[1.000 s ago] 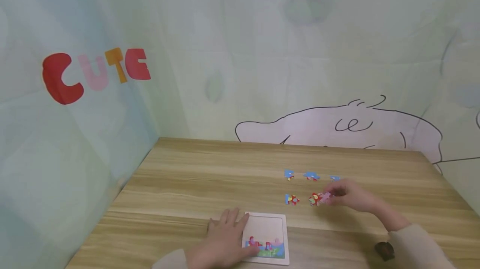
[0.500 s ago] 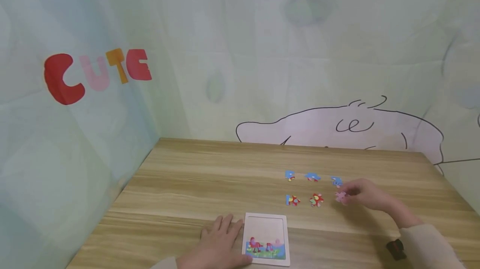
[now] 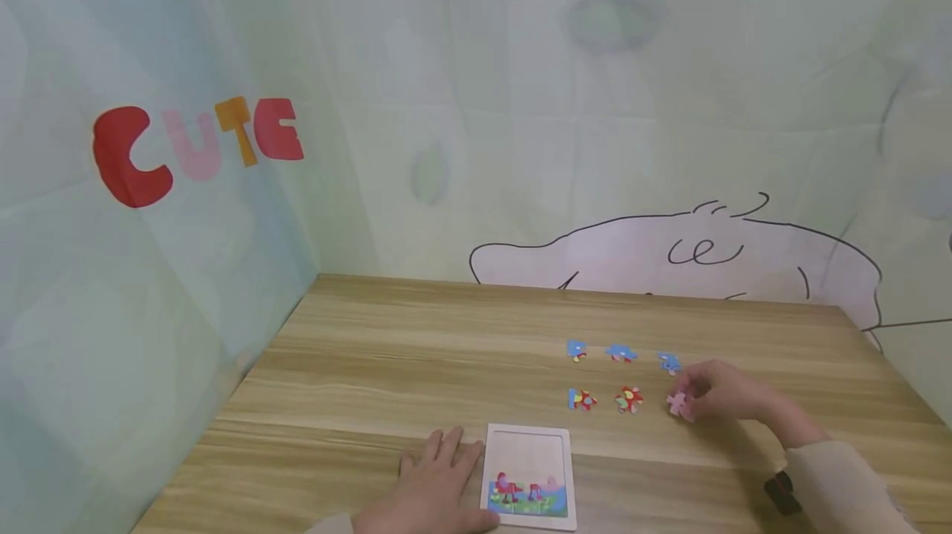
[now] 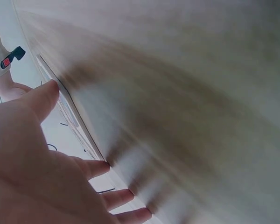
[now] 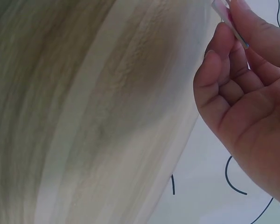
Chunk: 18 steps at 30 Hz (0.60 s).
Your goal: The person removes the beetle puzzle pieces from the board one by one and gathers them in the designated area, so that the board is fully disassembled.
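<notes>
My right hand [image 3: 727, 392] pinches a pink jigsaw puzzle piece [image 3: 677, 404] between thumb and fingers, close over the table on the right. In the right wrist view the piece [image 5: 230, 22] shows edge-on, and the other fingers are curled toward the palm. Flat on the table, fingers spread, lies my left hand [image 3: 433, 486], its thumb at the lower left corner of a square puzzle tray [image 3: 529, 451]. Joined pieces [image 3: 526, 501] with red and pink figures over green and blue fill the tray's lower part; its upper part is bare wood.
Several loose puzzle pieces lie in two rows beyond the tray: a blue piece [image 3: 576, 350], another blue piece [image 3: 621, 353] and a third [image 3: 669, 362] behind, a red-and-blue piece [image 3: 583, 399] and a red flower-like piece [image 3: 629, 399] in front. A printed cloth wall [image 3: 387, 187] borders the wooden table [image 3: 357, 369].
My right hand has carried the pink piece rightward, away from the red flower-like piece, then slightly nearer. My left hand has slid left off the tray, leaving its thumb at the corner.
</notes>
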Motion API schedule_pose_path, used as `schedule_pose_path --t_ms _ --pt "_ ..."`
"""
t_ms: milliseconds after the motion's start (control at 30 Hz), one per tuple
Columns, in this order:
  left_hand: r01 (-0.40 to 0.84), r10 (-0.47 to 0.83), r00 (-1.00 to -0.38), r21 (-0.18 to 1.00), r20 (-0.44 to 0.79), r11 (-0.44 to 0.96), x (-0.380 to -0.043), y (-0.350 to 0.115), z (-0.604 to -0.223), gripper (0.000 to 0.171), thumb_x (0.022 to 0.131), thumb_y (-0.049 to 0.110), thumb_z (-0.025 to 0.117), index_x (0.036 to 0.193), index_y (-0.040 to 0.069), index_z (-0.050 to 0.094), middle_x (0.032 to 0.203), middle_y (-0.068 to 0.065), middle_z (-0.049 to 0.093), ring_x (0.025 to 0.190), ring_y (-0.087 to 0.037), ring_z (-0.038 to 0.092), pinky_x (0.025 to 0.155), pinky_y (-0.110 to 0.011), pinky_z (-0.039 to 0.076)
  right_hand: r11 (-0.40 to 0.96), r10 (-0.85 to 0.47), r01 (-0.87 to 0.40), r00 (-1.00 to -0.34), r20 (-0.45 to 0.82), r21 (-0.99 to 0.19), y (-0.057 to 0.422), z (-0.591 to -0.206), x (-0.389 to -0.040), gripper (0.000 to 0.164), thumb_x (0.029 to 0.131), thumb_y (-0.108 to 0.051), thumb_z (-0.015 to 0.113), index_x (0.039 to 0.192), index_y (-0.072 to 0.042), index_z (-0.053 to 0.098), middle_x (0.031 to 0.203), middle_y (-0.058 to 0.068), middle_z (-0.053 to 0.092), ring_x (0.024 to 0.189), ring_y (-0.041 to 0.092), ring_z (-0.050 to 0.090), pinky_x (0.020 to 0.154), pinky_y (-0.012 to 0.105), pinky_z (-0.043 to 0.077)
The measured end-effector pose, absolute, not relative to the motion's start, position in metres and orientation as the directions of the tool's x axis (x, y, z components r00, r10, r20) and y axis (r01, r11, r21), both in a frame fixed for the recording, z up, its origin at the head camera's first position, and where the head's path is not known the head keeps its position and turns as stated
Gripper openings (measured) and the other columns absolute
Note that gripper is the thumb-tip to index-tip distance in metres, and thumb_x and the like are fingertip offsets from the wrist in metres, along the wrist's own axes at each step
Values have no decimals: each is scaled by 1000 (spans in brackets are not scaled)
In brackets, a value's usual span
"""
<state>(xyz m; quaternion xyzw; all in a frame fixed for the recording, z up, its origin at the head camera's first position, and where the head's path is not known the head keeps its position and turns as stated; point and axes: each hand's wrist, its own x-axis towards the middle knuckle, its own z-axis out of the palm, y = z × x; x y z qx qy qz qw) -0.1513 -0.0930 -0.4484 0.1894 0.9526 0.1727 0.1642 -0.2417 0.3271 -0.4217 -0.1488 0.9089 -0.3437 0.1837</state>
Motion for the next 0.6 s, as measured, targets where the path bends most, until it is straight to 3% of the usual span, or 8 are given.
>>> schedule_pose_path --t_ms 600 --pt "318 424 -872 375 -244 871 -152 -94 -452 94 76 66 65 144 5 42 152 -25 30 138 -52 23 91 -81 20 724 -410 -174 -886 -214 -667 334 -433 -248 20 78 -8 75 96 -3 66 87 3 61 81 19 51 69 30 43"
